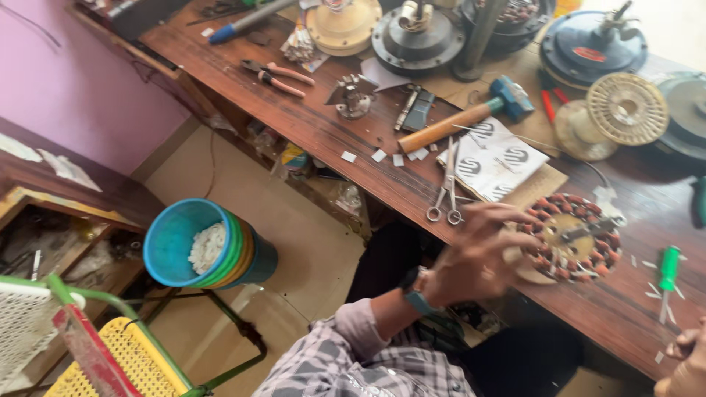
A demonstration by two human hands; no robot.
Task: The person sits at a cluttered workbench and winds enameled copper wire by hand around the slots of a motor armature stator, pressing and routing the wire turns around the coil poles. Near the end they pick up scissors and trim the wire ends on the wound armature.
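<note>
A round fan stator [581, 242] with red-brown copper windings lies near the front edge of the wooden workbench [323, 132]. My left hand [474, 257], blurred and with a watch on its wrist, grips the stator's left rim with fingers spread over it. My right hand [687, 360] shows only partly at the bottom right corner, fingers curled, beside small white paper strips; whether it holds anything is unclear. A green-handled screwdriver [668, 268] lies just right of the stator.
Scissors [447, 192], a blue-headed hammer [463, 121], pink-handled pliers [278, 77], patterned paper [496, 158], a wire spool [626, 108] and fan motor housings [415, 35] crowd the bench. On the floor stand a blue bucket [173, 239] of white scraps and a yellow-green chair [118, 353].
</note>
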